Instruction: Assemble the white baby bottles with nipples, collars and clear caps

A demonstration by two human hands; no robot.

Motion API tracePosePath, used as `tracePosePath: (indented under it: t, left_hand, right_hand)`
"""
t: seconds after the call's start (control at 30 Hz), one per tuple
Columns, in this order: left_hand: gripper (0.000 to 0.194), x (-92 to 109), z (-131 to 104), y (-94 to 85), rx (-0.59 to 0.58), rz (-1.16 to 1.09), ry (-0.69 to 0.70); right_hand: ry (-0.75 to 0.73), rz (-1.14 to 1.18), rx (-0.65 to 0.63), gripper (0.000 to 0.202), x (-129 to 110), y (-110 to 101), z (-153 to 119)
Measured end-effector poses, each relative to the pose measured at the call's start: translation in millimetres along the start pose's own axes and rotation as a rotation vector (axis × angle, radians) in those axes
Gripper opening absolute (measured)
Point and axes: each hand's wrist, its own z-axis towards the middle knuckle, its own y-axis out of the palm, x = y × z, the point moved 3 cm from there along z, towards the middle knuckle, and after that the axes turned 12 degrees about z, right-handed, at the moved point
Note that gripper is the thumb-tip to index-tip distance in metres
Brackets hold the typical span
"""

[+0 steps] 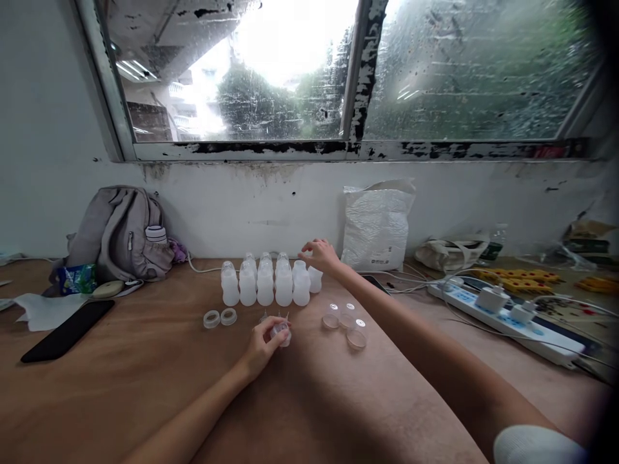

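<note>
Left hand (265,343) pinches a small clear cap (281,333) between thumb and fingertips, low on the wooden table (145,380), just in front of the bottle cluster. Right hand (320,253) reaches out over the far right end of the white plastic bottles (265,281), fingers loosely curled over the top of the rear-right bottle (315,278); can't tell if it's actually gripping or just touching.

Risk, as I read it: those bottles stand packed in 2 rows, touching, and look light. A sideways nudge from the right hand could topple 1 and take its neighbours w/ it (domino style). The right forearm also passes just beside 3 clear lids (346,322) lying on the table; a low sweep back could scatter them.

Cap vs. grip: it sits at the fingertips, mostly exposed, not deep in the palm, so a slip seems possible. 2 rings (220,318) lie left of that hand, apart from it.
</note>
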Motion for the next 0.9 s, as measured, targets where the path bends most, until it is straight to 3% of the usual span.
tracePosePath:
  t: [0.1, 0.23, 0.43, 0.7, 0.8, 0.9]
  left_hand:
    - [0.029, 0, 0, -0.3, 0.009, -0.022, -0.01]
    - [0.029, 0, 0, -1.5, 0.052, -0.04, -0.014]
    - [0.025, 0, -2, -2.7, 0.061, -0.012, 0.026]
    - [0.023, 3, -2, -4.0, 0.071, -0.023, 0.049]
    - [0.023, 3, -3, -4.0, 0.088, -0.009, 0.063]
    - [0.023, 4, -4, -3.5, 0.11, 0.009, 0.087]
  right_hand:
    - [0.058, -0.127, -0.146, 0.036, 2, 11, 24]
    - [0.117, -0.251, -0.299, 0.04, -2, 27, 31]
    - [0.15, -0.348, -0.386, 0.033, -2, 34, 34]
    - [0.132, -0.336, -0.342, 0.036, 7, 35, 35]
    - [0.097, -0.313, -0.268, 0.035, 1, 19, 35]
    - [0.049, -0.29, -0.147, 0.035, -12, -11, 36]
